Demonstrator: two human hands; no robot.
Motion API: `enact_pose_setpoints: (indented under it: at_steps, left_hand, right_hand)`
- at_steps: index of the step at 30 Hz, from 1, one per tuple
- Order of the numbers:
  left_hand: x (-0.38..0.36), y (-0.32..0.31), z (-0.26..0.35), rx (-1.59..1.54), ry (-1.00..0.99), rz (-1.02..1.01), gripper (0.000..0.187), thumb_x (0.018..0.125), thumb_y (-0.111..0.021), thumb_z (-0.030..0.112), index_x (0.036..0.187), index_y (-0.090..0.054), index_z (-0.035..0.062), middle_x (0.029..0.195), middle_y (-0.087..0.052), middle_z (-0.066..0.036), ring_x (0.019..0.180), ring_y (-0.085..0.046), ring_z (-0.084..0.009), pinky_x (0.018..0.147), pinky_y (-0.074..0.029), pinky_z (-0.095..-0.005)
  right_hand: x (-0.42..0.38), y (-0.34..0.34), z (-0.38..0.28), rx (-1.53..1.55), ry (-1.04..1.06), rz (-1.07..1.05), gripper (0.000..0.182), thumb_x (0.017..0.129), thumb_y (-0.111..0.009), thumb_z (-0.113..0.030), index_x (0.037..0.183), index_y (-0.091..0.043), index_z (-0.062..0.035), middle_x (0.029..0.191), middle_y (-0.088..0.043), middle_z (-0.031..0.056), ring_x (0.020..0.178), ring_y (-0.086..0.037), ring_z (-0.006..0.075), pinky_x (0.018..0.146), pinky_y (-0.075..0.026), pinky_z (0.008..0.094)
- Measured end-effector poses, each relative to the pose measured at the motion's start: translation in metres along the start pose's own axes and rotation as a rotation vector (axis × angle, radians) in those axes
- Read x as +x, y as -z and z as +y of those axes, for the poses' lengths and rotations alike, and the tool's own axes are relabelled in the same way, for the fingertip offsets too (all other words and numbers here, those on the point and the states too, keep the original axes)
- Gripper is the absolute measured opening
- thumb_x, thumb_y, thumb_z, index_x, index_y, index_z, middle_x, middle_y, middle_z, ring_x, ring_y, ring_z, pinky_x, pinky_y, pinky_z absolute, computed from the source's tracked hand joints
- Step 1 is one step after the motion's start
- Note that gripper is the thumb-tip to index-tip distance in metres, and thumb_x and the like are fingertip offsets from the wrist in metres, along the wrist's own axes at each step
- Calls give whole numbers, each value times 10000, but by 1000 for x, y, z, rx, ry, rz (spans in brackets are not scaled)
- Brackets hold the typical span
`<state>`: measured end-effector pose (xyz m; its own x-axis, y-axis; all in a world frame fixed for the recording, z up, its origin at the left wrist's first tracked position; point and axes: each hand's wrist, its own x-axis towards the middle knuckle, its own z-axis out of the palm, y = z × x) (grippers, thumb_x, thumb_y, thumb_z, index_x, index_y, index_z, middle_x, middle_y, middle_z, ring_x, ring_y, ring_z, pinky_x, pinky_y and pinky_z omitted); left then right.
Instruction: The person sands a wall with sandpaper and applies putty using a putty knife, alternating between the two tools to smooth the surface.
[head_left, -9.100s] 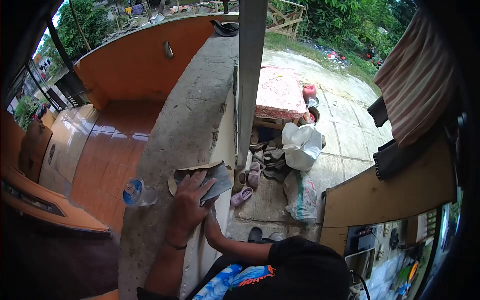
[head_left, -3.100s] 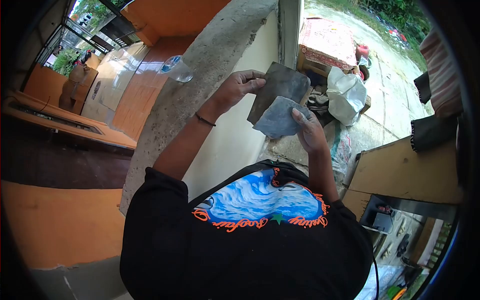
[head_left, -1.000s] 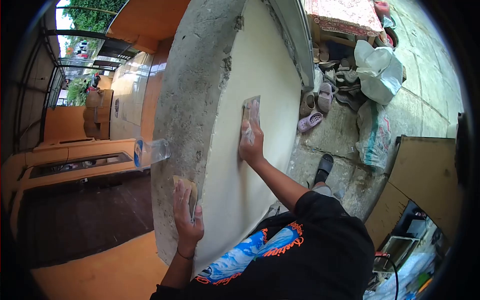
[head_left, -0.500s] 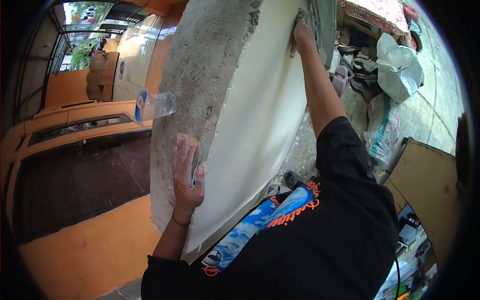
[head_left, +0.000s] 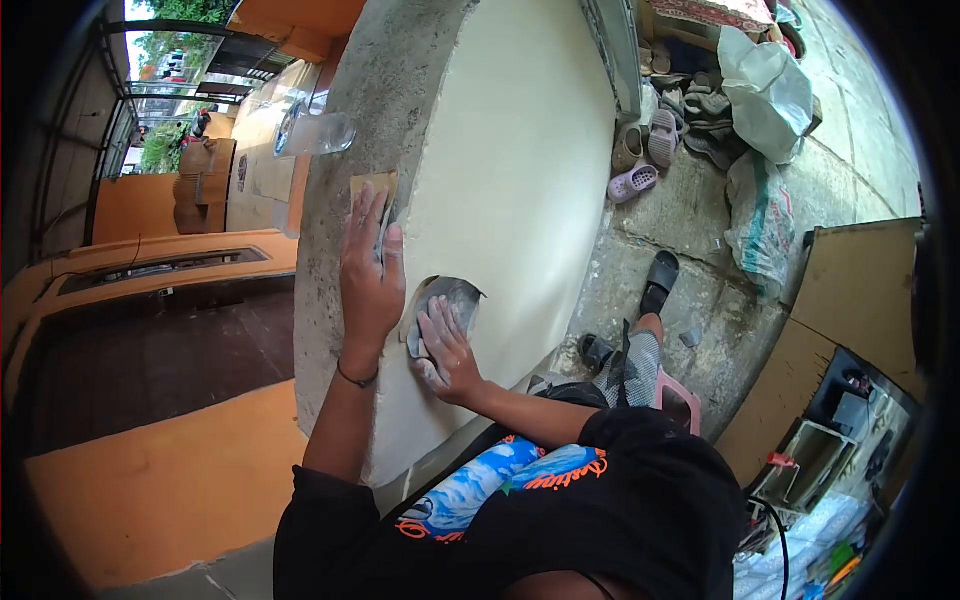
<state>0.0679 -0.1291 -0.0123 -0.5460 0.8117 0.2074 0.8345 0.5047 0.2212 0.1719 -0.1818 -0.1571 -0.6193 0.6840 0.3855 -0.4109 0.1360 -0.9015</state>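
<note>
My left hand [head_left: 372, 270] rests on the rough grey concrete top [head_left: 330, 230] of a wall, with a tan piece of sandpaper [head_left: 372, 184] under its fingers and thumb. Lower and to the right, my right hand [head_left: 448, 350] presses a dark grey sheet of sandpaper [head_left: 462, 294] against the smooth cream wall face [head_left: 500, 200], near its left edge. Beyond my left hand, a clear plastic cup [head_left: 322, 134] lies on the concrete.
Shoes and sandals [head_left: 660, 138], a white plastic bag [head_left: 768, 92] and a woven sack [head_left: 760, 215] are on the floor at right. A pink stool [head_left: 680, 400] stands near my legs. Cardboard [head_left: 865, 290] is at far right.
My right hand has come down from the far upper part of the wall to near my left hand. My left hand and its sandpaper have moved up slightly in view.
</note>
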Motion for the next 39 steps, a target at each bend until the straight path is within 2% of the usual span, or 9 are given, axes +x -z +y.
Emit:
enact_pose_setpoints:
  at_steps: [13, 16, 19, 22, 26, 28, 31, 32, 39]
  left_hand:
    - [13, 10, 13, 19, 113, -78, 417, 876, -427, 150, 1263, -451, -4, 1365, -382, -212, 1280, -343, -365, 1073, -210, -469]
    - [18, 12, 10, 27, 107, -116, 425, 866, -426, 153, 1256, -457, -12, 1365, -375, -230, 1288, -332, -372, 1074, -200, -470]
    - [21, 13, 9, 16, 121, -144, 433, 868, -420, 163, 1260, -454, -18, 1366, -365, -245, 1296, -316, -383, 1075, -191, -471]
    - [23, 14, 9, 25, 137, -166, 439, 876, -410, 174, 1270, -446, -15, 1372, -354, -249, 1300, -304, -391, 1077, -188, -466]
    - [21, 12, 7, 16, 127, -168, 447, 882, -405, 184, 1284, -435, -8, 1383, -345, -238, 1311, -292, -376, 1078, -182, -465]
    - [20, 11, 6, 31, 100, -140, 455, 886, -401, 189, 1303, -422, 7, 1391, -345, -217, 1321, -279, -358, 1082, -173, -464]
    - [15, 7, 4, 35, 66, -93, 450, 905, -389, 200, 1319, -409, 25, 1398, -343, -197, 1327, -273, -341, 1083, -166, -464]
    - [13, 7, 4, 26, 57, -90, 450, 905, -389, 200, 1319, -409, 25, 1398, -343, -197, 1327, -273, -341, 1083, -166, -464]
    - [1, -1, -1, 81, 60, -32, 428, 947, -366, 260, 1345, -398, 106, 1424, -318, -149, 1344, -232, -322, 1082, -149, -486]
  right_hand:
    - [323, 131, 139, 57, -134, 374, 465, 939, -446, -298, 1277, -440, 21, 1371, -368, 212, 1305, -301, 338, 1057, -232, 356]
    - [419, 175, 178, 24, -332, 501, 518, 934, -446, -422, 1105, -557, 54, 999, -615, 175, 935, -555, 217, 847, -403, 298]
    - [487, 214, 204, -187, -420, 577, 549, 929, -377, -440, 1248, -476, -4, 1140, -562, 248, 1070, -518, 412, 900, -404, 399]
    - [519, 242, 239, -317, -659, 313, 559, 947, -362, -412, 1272, -422, 39, 1182, -539, 251, 1114, -500, 388, 934, -381, 382]
    - [475, 209, 202, -102, -831, 539, 681, 920, -325, -531, 1196, -496, 68, 1088, -588, 165, 982, -566, 267, 838, -437, 352]
    - [411, 188, 201, 58, -350, 381, 541, 961, -359, -377, 1291, -395, 50, 1291, -458, 239, 1230, -416, 326, 1007, -314, 338]
    - [299, 128, 144, 172, -188, 363, 491, 973, -376, -332, 1288, -409, 43, 1277, -482, 142, 1193, -426, 222, 1019, -285, 297]
    - [257, 115, 114, 43, -141, 306, 484, 968, -375, -257, 1332, -336, 59, 1458, -206, 208, 1375, -130, 301, 1099, -103, 350]
    - [5, 21, 11, -114, -144, -117, 569, 830, -499, -98, 1377, -341, -64, 1473, -124, 218, 1361, -95, 406, 1088, -104, 489]
